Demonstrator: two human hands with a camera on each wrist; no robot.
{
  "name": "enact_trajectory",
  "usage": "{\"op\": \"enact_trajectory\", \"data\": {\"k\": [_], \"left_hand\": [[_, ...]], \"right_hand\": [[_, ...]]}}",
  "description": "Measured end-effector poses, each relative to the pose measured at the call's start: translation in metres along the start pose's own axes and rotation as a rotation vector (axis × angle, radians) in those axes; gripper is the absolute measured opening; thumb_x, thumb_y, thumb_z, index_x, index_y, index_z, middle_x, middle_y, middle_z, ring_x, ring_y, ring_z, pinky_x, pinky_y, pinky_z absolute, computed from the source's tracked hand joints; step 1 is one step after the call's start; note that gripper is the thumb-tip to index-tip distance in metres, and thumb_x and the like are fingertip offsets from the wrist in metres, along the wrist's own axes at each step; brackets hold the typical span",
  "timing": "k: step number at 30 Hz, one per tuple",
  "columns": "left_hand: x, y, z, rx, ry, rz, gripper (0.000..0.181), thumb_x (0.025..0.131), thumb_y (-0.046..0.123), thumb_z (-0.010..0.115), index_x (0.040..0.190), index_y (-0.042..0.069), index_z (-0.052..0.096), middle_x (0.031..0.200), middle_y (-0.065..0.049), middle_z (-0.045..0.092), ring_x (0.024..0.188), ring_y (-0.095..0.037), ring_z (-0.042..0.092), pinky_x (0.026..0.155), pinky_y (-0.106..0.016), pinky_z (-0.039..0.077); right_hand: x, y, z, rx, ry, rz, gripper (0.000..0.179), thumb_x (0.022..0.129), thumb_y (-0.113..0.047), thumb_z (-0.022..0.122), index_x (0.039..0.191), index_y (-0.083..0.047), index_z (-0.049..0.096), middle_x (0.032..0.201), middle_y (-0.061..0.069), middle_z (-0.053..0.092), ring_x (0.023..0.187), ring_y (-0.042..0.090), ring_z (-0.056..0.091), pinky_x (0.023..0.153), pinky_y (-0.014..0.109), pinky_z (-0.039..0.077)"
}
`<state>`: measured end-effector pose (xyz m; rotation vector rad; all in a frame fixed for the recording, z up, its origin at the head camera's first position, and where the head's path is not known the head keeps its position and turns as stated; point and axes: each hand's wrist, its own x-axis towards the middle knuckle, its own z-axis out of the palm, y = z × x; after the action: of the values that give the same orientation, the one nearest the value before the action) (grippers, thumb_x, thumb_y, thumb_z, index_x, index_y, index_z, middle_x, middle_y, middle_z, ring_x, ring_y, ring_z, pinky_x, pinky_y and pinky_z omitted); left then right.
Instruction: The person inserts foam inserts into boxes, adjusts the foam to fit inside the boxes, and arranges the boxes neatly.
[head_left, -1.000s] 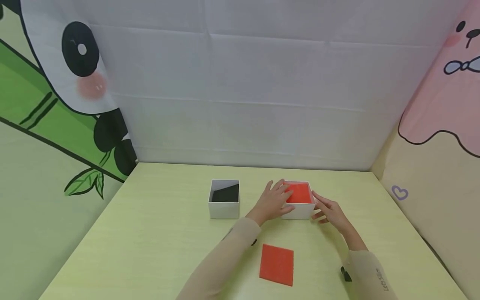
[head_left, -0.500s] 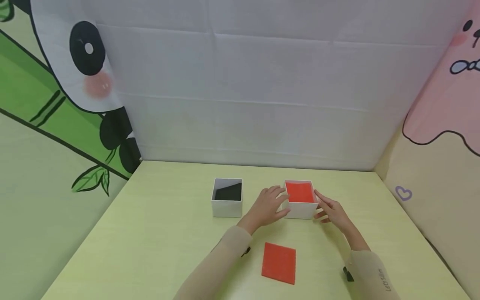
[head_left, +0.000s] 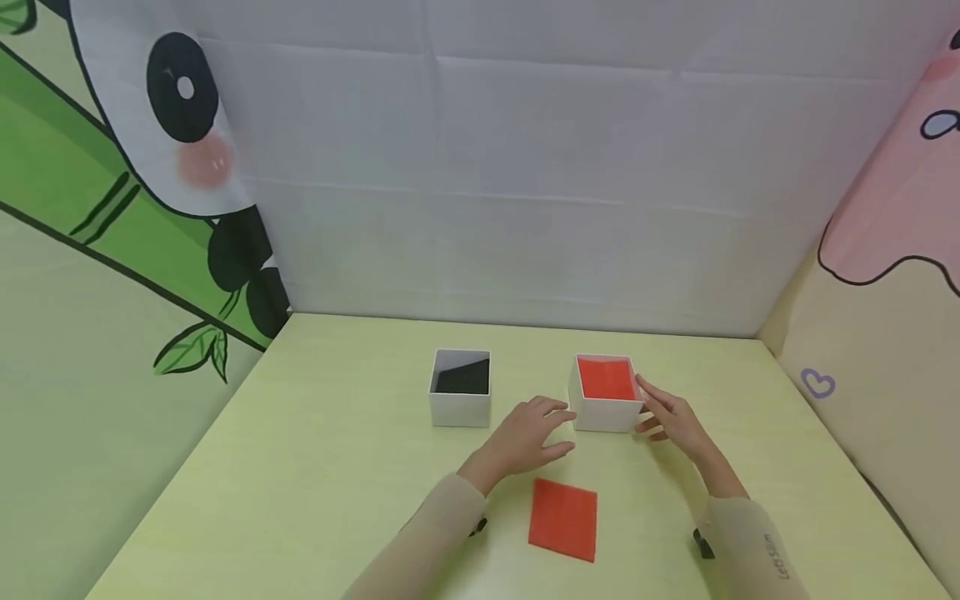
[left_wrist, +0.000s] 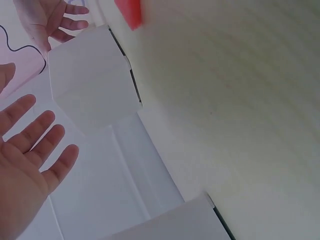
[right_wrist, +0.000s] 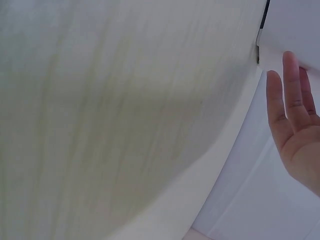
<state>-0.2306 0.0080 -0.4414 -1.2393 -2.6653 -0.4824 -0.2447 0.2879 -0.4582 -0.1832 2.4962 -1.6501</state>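
Note:
My left hand (head_left: 521,437), fingers spread, hovers just left of the front of the right-hand white box (head_left: 607,415). In the left wrist view a gap shows between the left fingers (left_wrist: 62,167) and the box (left_wrist: 92,75). A red sheet (head_left: 607,380) lies inside that box. My right hand (head_left: 677,425) is at the box's right side with its fingers extended, the fingertips seemingly against the wall. In front of the box, a flat red square sheet (head_left: 562,520), cloth-like, lies on the table between the forearms.
A second white box (head_left: 460,410) stands to the left, holding a black sheet (head_left: 463,377). Both boxes sit toward the back of the pale yellow table (head_left: 337,450). Behind it hangs a white cloth backdrop (head_left: 480,208); printed walls rise on both sides.
My left hand has left the inside of the right box, drawing back left and toward me. The right hand stays at the box's side. The head view has shifted slightly.

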Motion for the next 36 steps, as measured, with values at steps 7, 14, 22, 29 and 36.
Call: {"op": "enact_trajectory", "data": {"k": [7,14,22,29,36], "left_hand": [[-0.021,0.002,0.0,-0.054,-0.115,-0.028,0.044,0.087,0.036,0.056,0.125,0.016,0.053,0.122,0.0,0.051,0.112,-0.015,0.044,0.091,-0.028,0.037],[-0.036,0.001,0.002,-0.023,-0.157,0.027,0.045,0.085,0.037,0.058,0.125,0.016,0.053,0.12,0.0,0.052,0.11,-0.014,0.045,0.087,-0.027,0.038],[-0.043,0.006,-0.004,0.066,-0.305,0.108,0.048,0.084,0.042,0.058,0.128,0.025,0.051,0.125,0.001,0.05,0.114,-0.013,0.042,0.085,-0.028,0.038],[-0.046,0.01,-0.006,0.178,-0.45,0.164,0.048,0.083,0.046,0.058,0.128,0.035,0.048,0.13,0.001,0.046,0.119,-0.014,0.038,0.087,-0.034,0.037],[-0.048,0.012,-0.007,0.303,-0.484,0.238,0.047,0.083,0.048,0.056,0.128,0.037,0.048,0.13,0.0,0.044,0.119,-0.016,0.038,0.09,-0.035,0.036]], "right_hand": [[0.0,-0.004,-0.001,-0.003,0.005,-0.005,0.05,0.097,-0.025,0.04,0.14,-0.005,0.024,0.098,0.026,0.052,0.078,0.037,0.06,0.063,0.045,0.05],[0.001,-0.004,-0.002,-0.012,0.004,0.005,0.051,0.097,-0.027,0.039,0.14,-0.007,0.023,0.098,0.025,0.052,0.079,0.037,0.06,0.064,0.044,0.05],[-0.001,-0.005,-0.002,-0.01,-0.008,0.005,0.051,0.097,-0.024,0.04,0.14,-0.006,0.022,0.099,0.023,0.053,0.079,0.037,0.06,0.064,0.044,0.05],[-0.001,-0.003,-0.002,-0.004,-0.011,-0.005,0.049,0.097,-0.021,0.039,0.14,-0.006,0.022,0.099,0.025,0.053,0.079,0.039,0.06,0.064,0.046,0.049],[0.0,0.0,-0.002,0.015,-0.008,-0.012,0.048,0.097,-0.019,0.039,0.139,-0.004,0.023,0.098,0.026,0.053,0.079,0.04,0.06,0.063,0.047,0.049]]}}
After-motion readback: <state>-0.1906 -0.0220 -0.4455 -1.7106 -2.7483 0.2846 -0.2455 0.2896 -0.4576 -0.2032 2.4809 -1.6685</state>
